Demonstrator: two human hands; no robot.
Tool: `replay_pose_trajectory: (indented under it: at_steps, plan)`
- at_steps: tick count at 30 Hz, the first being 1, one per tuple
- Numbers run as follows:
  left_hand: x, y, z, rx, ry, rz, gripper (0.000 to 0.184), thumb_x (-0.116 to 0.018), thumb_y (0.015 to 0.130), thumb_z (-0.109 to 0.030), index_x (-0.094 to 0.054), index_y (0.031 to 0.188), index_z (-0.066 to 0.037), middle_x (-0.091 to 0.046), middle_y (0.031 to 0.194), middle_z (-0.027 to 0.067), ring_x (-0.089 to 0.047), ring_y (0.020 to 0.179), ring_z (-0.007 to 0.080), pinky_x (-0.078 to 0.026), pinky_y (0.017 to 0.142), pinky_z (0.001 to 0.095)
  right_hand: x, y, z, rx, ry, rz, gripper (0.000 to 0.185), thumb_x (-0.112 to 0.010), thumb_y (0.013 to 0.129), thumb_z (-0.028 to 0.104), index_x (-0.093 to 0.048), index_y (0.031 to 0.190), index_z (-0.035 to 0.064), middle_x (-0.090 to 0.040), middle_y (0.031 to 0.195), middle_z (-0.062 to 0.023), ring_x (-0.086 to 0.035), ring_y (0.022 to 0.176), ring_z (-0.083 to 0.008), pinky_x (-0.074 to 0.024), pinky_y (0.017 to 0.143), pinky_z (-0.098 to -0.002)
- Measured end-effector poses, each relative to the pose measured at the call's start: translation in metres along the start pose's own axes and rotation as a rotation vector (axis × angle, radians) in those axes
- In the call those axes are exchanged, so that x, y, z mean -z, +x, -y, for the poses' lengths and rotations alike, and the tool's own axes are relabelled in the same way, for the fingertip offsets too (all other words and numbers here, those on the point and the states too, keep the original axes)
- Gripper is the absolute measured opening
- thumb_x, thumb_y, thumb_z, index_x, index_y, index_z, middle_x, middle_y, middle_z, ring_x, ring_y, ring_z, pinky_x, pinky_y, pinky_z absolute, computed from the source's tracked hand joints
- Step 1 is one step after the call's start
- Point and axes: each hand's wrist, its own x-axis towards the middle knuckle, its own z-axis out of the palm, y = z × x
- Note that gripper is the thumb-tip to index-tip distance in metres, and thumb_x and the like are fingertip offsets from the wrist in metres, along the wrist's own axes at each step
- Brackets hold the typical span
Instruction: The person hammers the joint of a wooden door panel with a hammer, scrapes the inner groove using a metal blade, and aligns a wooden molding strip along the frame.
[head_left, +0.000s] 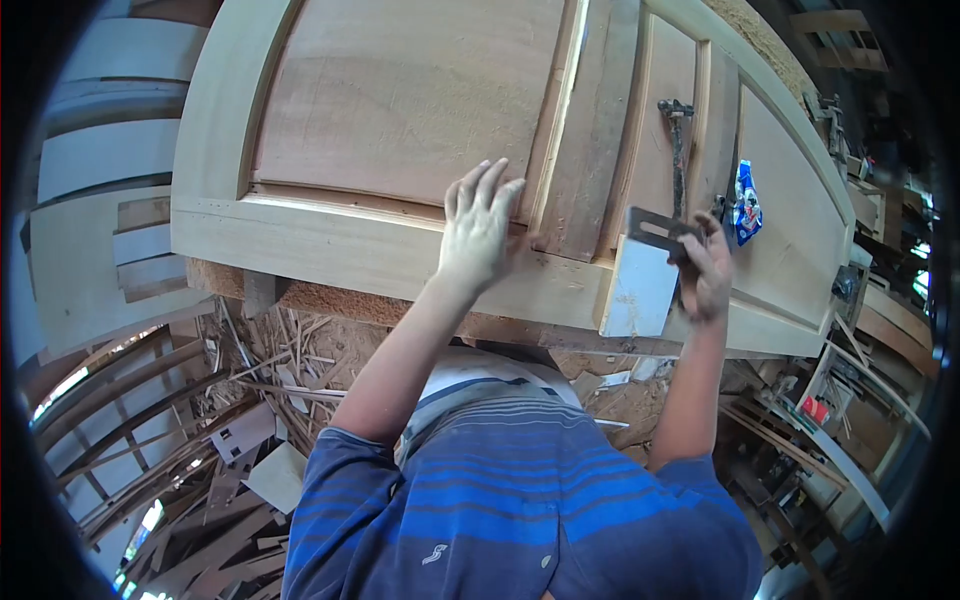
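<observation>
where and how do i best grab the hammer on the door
I'd grip the hammer mid-handle, closing from above across its width: it lies along the door, slim and uncovered there, while its near end comes close to the dark slotted tool in the right hand.

The big door (400, 95) lies flat in front of the person. A hammer (678, 160) is on the door, over to the right, with its head far away and its handle coming back toward the person. A packet (746, 205) sits on the door too, just to the right of the hammer. A short board (638, 290) is at the door's near edge, right of the middle. Big boards (105, 185) are left of the door. Wood bits (315, 350) lie on the ground, near and to the left. More sticks (785, 450) lie down on the right.
</observation>
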Motion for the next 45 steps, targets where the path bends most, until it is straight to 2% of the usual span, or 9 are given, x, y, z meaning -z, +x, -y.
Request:
replay_pose_trajectory:
  at_steps: [3,9,12,19,23,29,36,43,45]
  plan:
    - [-0.006,-0.016,-0.011,-0.073,0.023,0.006,0.082,-0.092,0.09,-0.042,-0.054,0.155,-0.012,-0.045,0.171,0.0171,-0.03,0.166,0.0406,-0.013,0.141,0.0631,-0.009,-0.048,-0.029,-0.202,-0.091,0.039,0.055,-0.074,0.097,-0.006,-0.053,0.148,-0.0003,-0.07,0.123,-0.0149,-0.079,0.099,-0.0277,-0.0683,0.092,-0.0437]
    - [0.019,-0.025,0.019,-0.11,0.084,-0.084,0.063,-0.091,0.093,-0.035,-0.063,0.145,-0.012,-0.053,0.165,0.0142,-0.041,0.16,0.0378,-0.024,0.138,0.0604,-0.082,-0.057,-0.078,-0.252,-0.363,-0.035,0.06,-0.071,0.089,-0.009,-0.063,0.147,0.0046,-0.065,0.112,-0.0078,-0.063,0.086,-0.0178,-0.0619,0.079,-0.037]
    - [0.035,-0.029,0.035,-0.116,0.116,-0.13,0.05,-0.09,0.094,-0.03,-0.069,0.136,-0.013,-0.06,0.159,0.0129,-0.046,0.155,0.0379,-0.032,0.134,0.0594,-0.105,-0.074,-0.115,0.242,-0.905,-0.076,0.059,-0.073,0.091,-0.004,-0.066,0.148,0.0078,-0.065,0.109,-0.0079,-0.054,0.079,-0.0168,-0.0539,0.071,-0.035]
    - [0.034,-0.031,0.044,-0.135,0.089,-0.099,0.041,-0.088,0.094,-0.024,-0.071,0.129,-0.014,-0.064,0.154,0.0109,-0.052,0.149,0.0377,-0.039,0.127,0.0562,-0.135,-0.086,-0.135,0.343,-0.943,-0.3,0.066,-0.077,0.091,0.005,-0.066,0.156,0.0097,-0.069,0.102,-0.0116,-0.068,0.082,-0.0254,-0.0574,0.075,-0.0418]
    - [0.034,-0.031,0.046,-0.145,0.088,-0.091,0.038,-0.087,0.094,-0.025,-0.072,0.126,-0.014,-0.064,0.153,0.0108,-0.053,0.148,0.0375,-0.039,0.126,0.0555,-0.155,-0.101,-0.144,0.292,-0.981,-0.193,0.064,-0.077,0.095,0.011,-0.066,0.158,0.0127,-0.068,0.098,-0.0133,-0.071,0.079,-0.032,-0.0599,0.073,-0.0463]
    - [0.039,-0.029,0.044,-0.139,0.102,-0.062,0.033,-0.086,0.094,-0.027,-0.074,0.122,-0.014,-0.064,0.151,0.0119,-0.053,0.147,0.0376,-0.037,0.126,0.0545,-0.172,-0.098,-0.166,0.383,-1.121,-0.33,0.057,-0.078,0.101,0.025,-0.069,0.156,0.0165,-0.067,0.096,-0.0138,-0.072,0.078,-0.0348,-0.06,0.07,-0.049]
    - [0.04,-0.027,0.043,-0.154,0.091,-0.061,0.029,-0.085,0.095,-0.026,-0.075,0.12,-0.014,-0.064,0.149,0.0134,-0.053,0.147,0.0378,-0.037,0.125,0.0543,-0.185,-0.107,-0.166,0.281,-1.102,-0.372,0.053,-0.078,0.103,0.026,-0.071,0.154,0.0171,-0.07,0.096,-0.0149,-0.074,0.081,-0.038,-0.0599,0.07,-0.051]
    - [0.039,-0.029,0.046,-0.17,0.086,-0.057,0.027,-0.084,0.096,-0.026,-0.076,0.119,-0.014,-0.063,0.15,0.0133,-0.053,0.147,0.0381,-0.037,0.125,0.0542,-0.186,-0.07,-0.172,0.492,-1.143,-0.494,0.051,-0.078,0.102,0.028,-0.074,0.151,0.0168,-0.071,0.095,-0.0158,-0.074,0.077,-0.0402,-0.0601,0.069,-0.0507]
    - [0.041,-0.029,0.046,-0.17,0.084,-0.049,0.027,-0.083,0.096,-0.026,-0.076,0.119,-0.014,-0.063,0.151,0.0133,-0.053,0.147,0.0382,-0.037,0.125,0.0541,-0.187,-0.093,-0.172,0.387,-1.106,-0.46,0.051,-0.078,0.102,0.029,-0.074,0.151,0.0172,-0.071,0.096,-0.0163,-0.074,0.077,-0.0406,-0.0602,0.069,-0.0516]
